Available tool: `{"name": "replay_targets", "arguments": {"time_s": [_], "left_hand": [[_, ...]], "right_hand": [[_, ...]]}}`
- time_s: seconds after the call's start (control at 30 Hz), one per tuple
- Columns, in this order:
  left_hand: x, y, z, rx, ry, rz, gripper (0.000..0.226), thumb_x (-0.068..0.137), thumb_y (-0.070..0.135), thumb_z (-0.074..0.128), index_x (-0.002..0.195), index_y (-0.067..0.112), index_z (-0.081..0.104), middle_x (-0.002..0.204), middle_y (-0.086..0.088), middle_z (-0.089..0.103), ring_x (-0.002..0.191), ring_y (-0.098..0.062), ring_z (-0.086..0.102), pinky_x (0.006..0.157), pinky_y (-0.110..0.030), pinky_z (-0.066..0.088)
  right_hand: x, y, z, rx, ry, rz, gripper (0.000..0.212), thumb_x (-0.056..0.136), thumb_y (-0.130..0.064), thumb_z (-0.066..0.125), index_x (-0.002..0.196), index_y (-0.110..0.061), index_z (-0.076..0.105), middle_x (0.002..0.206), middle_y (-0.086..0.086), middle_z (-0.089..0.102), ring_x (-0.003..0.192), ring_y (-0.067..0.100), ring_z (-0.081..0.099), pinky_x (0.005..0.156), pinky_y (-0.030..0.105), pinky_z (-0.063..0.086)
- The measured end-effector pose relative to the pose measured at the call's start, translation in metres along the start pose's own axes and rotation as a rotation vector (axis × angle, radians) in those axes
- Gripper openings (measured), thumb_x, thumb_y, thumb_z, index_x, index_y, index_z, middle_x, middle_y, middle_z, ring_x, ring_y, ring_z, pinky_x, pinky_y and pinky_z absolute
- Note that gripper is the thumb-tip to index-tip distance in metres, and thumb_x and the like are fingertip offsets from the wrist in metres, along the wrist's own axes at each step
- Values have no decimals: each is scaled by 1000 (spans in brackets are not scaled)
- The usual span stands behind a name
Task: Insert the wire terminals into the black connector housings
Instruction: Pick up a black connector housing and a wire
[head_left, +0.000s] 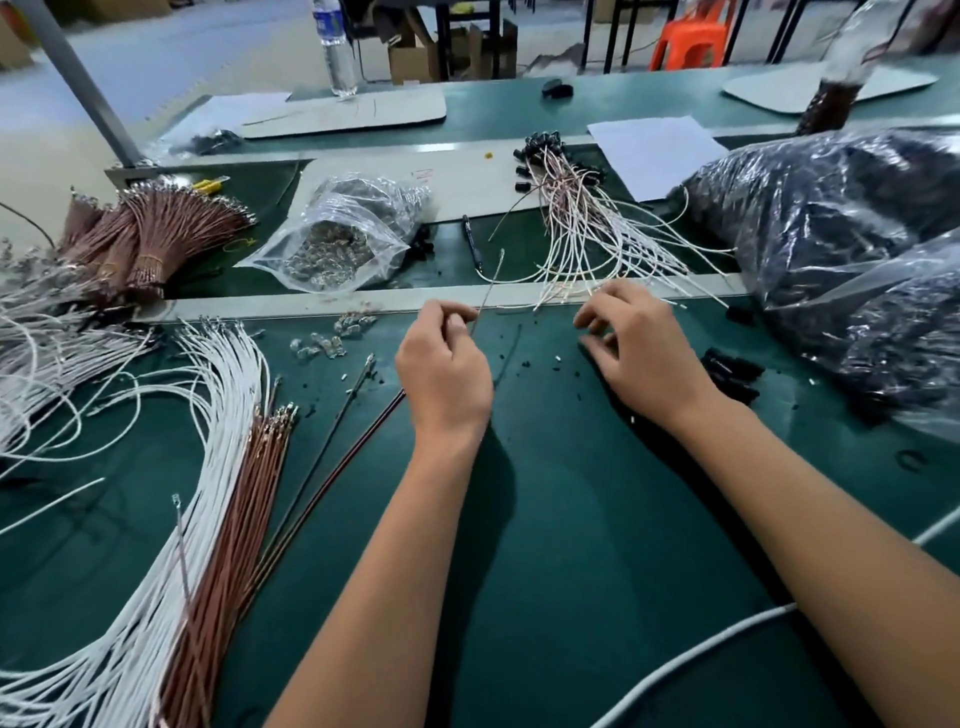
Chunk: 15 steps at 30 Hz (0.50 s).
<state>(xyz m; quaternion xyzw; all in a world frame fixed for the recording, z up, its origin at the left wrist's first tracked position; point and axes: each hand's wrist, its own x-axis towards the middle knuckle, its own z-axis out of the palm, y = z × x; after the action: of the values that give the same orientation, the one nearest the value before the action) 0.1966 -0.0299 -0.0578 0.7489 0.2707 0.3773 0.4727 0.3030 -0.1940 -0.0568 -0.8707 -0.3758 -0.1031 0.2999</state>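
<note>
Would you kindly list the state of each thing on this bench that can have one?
left hand: pinching a thin wire, held up off the mat
right hand: fingers curled low over the mat; whether it holds anything cannot be told
clear zip bag: open, lying on its side
water bottle: upright
brown wire bundles: tied with bands
pen: lying flat

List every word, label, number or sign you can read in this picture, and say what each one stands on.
No text here can be read.
Water bottle: its blue label carries print, too blurred to read.
Pale board: faint red marks, not legible.
Black pen: any print is too small to tell.
White paper sheet: looks blank.
</note>
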Motion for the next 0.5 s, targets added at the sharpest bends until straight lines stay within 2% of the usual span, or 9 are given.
{"name": "replay_targets", "arguments": {"time_s": [0.03, 0.1, 0.17, 0.2, 0.27, 0.33, 0.4, 0.5], "left_hand": [[0, -2, 1, -63, -4, -41, 24, 102, 8, 45, 93, 13, 67, 76, 4, 61, 69, -29, 58, 68, -46, 49], [-1, -4, 2, -175, -17, -102, 24, 104, 10, 45, 94, 14, 66, 74, 4, 58, 61, -26, 54, 60, -46, 45], [1, -5, 4, -254, -31, -116, 23, 105, 11, 45, 95, 14, 66, 80, 0, 59, 58, -18, 51, 58, -38, 42], [1, -3, 5, -281, -40, -111, 22, 105, 10, 46, 96, 14, 66, 82, -2, 59, 59, -17, 51, 59, -35, 43], [0, 2, 6, -388, -55, -116, 22, 105, 6, 46, 96, 13, 65, 83, -5, 57, 58, -15, 49, 56, -29, 43], [2, 8, 5, -580, -43, -170, 22, 105, 0, 45, 98, 9, 63, 81, -5, 55, 53, -8, 46, 49, -21, 38], [6, 11, 2, -774, -15, -257, 22, 105, -1, 43, 99, 8, 62, 81, -5, 56, 52, -6, 44, 47, -17, 34], [7, 11, 2, -906, -22, -335, 25, 105, -4, 40, 100, 8, 61, 84, -7, 56, 56, -8, 45, 49, -16, 35]], "right_hand": [[0, 4, -4, -56, 18, 20, 16, 88, 6, 69, 102, -2, 69, 107, 13, 61, 94, 28, 63, 89, 35, 53], [0, 2, -10, -142, 137, 45, 12, 89, 1, 72, 100, -2, 70, 102, 13, 63, 96, 29, 60, 89, 30, 45], [0, -17, -9, -103, 280, 26, 9, 92, -12, 75, 92, -4, 71, 89, 6, 65, 84, 22, 58, 81, 25, 40], [0, -30, -5, 15, 285, 43, 15, 94, -20, 75, 87, -7, 71, 81, 1, 66, 75, 19, 58, 75, 25, 41], [0, -54, 4, 381, 104, 169, 27, 97, -33, 71, 82, -10, 72, 70, -1, 71, 59, 15, 62, 61, 26, 47], [-5, -70, 13, 662, -156, 258, 23, 97, -31, 71, 86, -11, 73, 68, 4, 73, 50, 11, 59, 48, 23, 45], [-12, -74, 20, 744, -342, 253, 14, 96, -24, 73, 90, -11, 73, 68, 4, 71, 49, 10, 54, 41, 21, 41], [-16, -72, 24, 749, -413, 255, 18, 95, -25, 74, 82, -13, 72, 58, 0, 62, 45, 11, 49, 39, 21, 37]]}}
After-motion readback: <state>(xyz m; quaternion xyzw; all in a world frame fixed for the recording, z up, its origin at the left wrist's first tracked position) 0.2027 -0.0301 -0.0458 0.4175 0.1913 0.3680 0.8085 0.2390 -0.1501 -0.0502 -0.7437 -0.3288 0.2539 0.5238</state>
